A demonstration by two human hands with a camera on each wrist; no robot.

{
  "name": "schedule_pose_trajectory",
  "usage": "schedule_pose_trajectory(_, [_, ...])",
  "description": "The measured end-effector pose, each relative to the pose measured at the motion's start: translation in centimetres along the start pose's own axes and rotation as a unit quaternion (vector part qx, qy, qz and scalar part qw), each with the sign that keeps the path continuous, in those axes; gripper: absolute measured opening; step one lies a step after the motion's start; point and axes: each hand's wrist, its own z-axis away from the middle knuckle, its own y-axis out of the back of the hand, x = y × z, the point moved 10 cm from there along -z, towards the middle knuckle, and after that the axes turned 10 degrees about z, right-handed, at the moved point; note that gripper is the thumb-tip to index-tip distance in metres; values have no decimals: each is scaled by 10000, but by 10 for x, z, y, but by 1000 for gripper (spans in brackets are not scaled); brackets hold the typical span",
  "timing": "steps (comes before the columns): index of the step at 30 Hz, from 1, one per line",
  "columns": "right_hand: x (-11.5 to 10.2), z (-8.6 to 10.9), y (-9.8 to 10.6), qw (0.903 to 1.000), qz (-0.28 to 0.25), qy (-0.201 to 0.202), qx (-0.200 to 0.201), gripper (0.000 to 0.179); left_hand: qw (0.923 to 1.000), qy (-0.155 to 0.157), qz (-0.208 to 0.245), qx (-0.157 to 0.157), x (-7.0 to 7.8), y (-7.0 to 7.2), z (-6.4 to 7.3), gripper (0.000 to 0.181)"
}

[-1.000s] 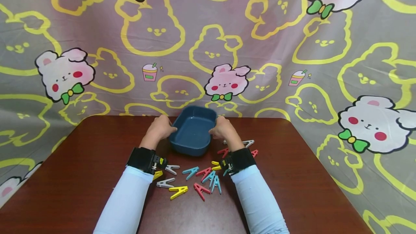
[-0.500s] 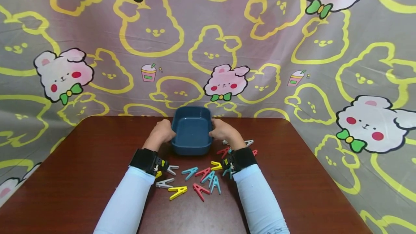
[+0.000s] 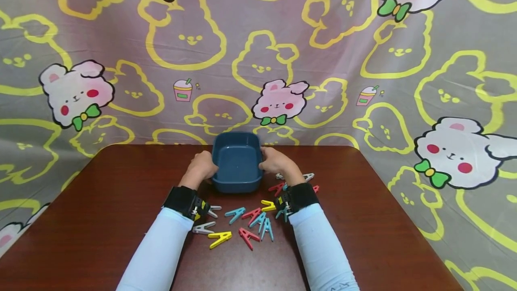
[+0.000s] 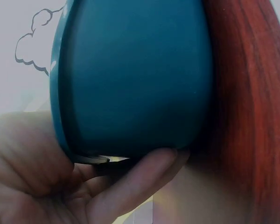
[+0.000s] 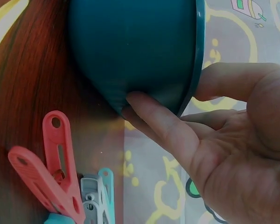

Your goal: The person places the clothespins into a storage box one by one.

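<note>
1. Left hand (image 3: 199, 167) and right hand (image 3: 278, 164) are clamped on opposite sides of one smooth, round-cornered blue bin (image 3: 238, 165).
2. It opens upward by the far edge of the wood-grained table (image 3: 121, 192), long axis running away from the person.
3. Plainly seen nearer: two red clips (image 3: 244, 233), three light-blue clips (image 3: 239, 211), two yellow clips (image 3: 226, 235); others are partly hidden.
</note>
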Motion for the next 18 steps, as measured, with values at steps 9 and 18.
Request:
schedule_pose_trajectory(9, [-1,20,40,9922,792,466,837,58,9998,91,149,-78,7,1,12,37])
schedule_pose_trajectory(18, [50,45,83,9822,1574,-67,1024,45,9999,-55,143,-18,25,10,39,32])
